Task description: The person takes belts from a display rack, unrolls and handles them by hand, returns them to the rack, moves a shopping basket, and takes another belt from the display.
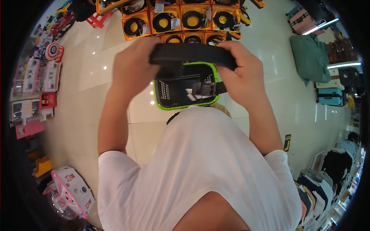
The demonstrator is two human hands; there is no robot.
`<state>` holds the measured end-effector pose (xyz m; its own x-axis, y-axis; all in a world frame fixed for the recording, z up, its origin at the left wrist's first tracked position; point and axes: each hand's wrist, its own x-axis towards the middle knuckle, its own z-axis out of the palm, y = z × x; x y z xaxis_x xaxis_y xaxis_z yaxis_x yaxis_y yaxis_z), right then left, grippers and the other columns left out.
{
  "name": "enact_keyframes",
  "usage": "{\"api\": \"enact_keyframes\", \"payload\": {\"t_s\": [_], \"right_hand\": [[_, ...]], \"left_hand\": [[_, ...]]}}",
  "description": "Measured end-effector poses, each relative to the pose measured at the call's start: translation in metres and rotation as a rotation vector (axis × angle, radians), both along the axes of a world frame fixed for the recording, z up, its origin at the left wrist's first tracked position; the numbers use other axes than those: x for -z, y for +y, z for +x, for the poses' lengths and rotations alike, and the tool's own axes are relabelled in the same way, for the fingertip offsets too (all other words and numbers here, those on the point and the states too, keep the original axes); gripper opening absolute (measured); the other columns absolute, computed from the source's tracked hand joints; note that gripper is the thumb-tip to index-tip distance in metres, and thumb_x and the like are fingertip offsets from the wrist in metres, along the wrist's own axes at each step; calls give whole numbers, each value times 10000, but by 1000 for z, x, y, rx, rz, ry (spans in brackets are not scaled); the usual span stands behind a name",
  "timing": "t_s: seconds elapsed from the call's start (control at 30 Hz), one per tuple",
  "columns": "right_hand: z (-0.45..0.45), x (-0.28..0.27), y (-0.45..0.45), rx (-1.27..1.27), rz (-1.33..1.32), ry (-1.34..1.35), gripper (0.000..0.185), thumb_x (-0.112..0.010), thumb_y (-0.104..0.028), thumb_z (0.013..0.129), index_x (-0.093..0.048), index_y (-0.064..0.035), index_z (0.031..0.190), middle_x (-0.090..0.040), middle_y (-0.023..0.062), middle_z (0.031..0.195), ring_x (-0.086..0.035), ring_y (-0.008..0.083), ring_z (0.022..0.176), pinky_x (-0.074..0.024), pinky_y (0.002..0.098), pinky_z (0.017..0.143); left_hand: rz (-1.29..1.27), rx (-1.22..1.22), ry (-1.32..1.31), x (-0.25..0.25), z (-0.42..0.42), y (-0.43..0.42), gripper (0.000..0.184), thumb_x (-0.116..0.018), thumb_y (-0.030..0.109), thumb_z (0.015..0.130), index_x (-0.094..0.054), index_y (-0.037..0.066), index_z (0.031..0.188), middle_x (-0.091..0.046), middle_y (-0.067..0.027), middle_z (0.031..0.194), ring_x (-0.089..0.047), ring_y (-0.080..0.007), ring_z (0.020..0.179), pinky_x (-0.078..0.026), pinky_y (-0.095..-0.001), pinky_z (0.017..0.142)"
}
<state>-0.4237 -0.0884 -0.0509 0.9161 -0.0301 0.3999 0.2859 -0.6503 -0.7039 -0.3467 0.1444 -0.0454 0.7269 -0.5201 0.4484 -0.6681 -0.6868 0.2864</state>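
Note:
A black belt-like strap [192, 52] is stretched between my two hands at chest height. My left hand [135, 63] closes round its left end, where a dark loop hangs, blurred. At the other end, my right hand [243, 67] grips the strap, and a part with a metal buckle [212, 89] dangles below it. Under the strap is a black basket with a green rim [157, 94]; whitish tags show near the buckle.
An orange display rack [165, 22] with several coiled black belts stands ahead. Boxed toys [52, 75] line the left side. Suitcases [329, 96] and a green cloth item [310, 57] are at right, with hanging clothes [318, 188] lower right.

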Motion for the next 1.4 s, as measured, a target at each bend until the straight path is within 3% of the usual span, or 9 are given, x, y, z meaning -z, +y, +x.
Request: {"api": "enact_keyframes", "payload": {"t_s": [0.33, 0.4, 0.6, 0.67, 0.8, 1.03, 1.13, 1.17, 1.4], "right_hand": [[-16, -1, -9, 107, 152, 85, 270, -667, -36, 753, -606, -39, 1016, -650, 90, 834, -620, 185, 724, -486, 287, 662], [-21, -9, -14, 110, 136, 130, 238, -611, 38, 819, -598, -18, 1050, -595, 7, 864, -518, 56, 766, -408, 192, 662], [-18, -3, -38, 125, 234, 143, 236, -595, 45, 823, -602, -4, 1054, -590, 2, 909, -522, 71, 863, -407, 201, 776], [-15, 2, -43, 120, 195, 56, 219, -619, -6, 826, -600, -22, 1044, -608, 1, 814, -512, 78, 717, -427, 220, 644], [-6, -4, -38, 119, 245, 126, 247, -615, -29, 823, -589, -35, 1069, -613, 12, 823, -528, 81, 730, -442, 231, 656], [14, -12, -15, -133, -2, -21, 362, -671, -89, 716, -593, -83, 1070, -649, 113, 937, -636, 297, 812, -506, 338, 711], [14, -15, -25, -100, 0, -2, 338, -677, -93, 719, -604, -83, 1049, -652, 102, 929, -638, 291, 812, -505, 335, 708], [12, -15, -29, -74, 46, 33, 303, -646, 37, 748, -609, -29, 1041, -649, 42, 881, -586, 102, 800, -463, 244, 720], [8, -13, -62, -108, 31, 22, 284, -646, 50, 751, -603, -13, 1025, -642, 46, 874, -581, 94, 786, -456, 232, 706]], "left_hand": [[-63, -308, 92, 14, 20, 75, 383, -626, -82, 663, -594, 74, 1011, -650, -109, 923, -646, -288, 833, -503, -336, 725], [-89, -302, 120, 14, 17, 68, 380, -630, -78, 669, -594, 76, 1014, -650, -107, 924, -646, -287, 833, -504, -336, 722], [-128, -214, 82, 16, 18, 51, 353, -648, -41, 692, -591, 83, 1018, -650, -96, 932, -644, -289, 819, -510, -332, 695], [-125, -209, 112, 15, 16, 45, 356, -652, -34, 684, -591, 81, 1014, -651, -96, 937, -643, -288, 815, -509, -336, 693], [-128, -220, 75, 14, 9, 21, 380, -655, -35, 656, -594, 82, 1012, -650, -98, 935, -638, -294, 812, -510, -346, 688], [-62, -52, -58, 8, -8, -21, 400, -690, -12, 611, -593, 91, 985, -637, -76, 888, -627, -288, 733, -502, -341, 611], [-103, -71, -15, 2, -6, -21, 393, -691, -27, 610, -589, 91, 971, -637, -72, 888, -627, -291, 737, -505, -344, 620], [-100, -75, -23, 1, -5, -18, 393, -691, -27, 610, -589, 91, 971, -637, -72, 888, -627, -291, 737, -505, -344, 620], [-86, -224, -9, 5, 3, 9, 406, -685, -63, 612, -585, 83, 978, -638, -96, 884, -631, -306, 776, -499, -355, 661]]}}
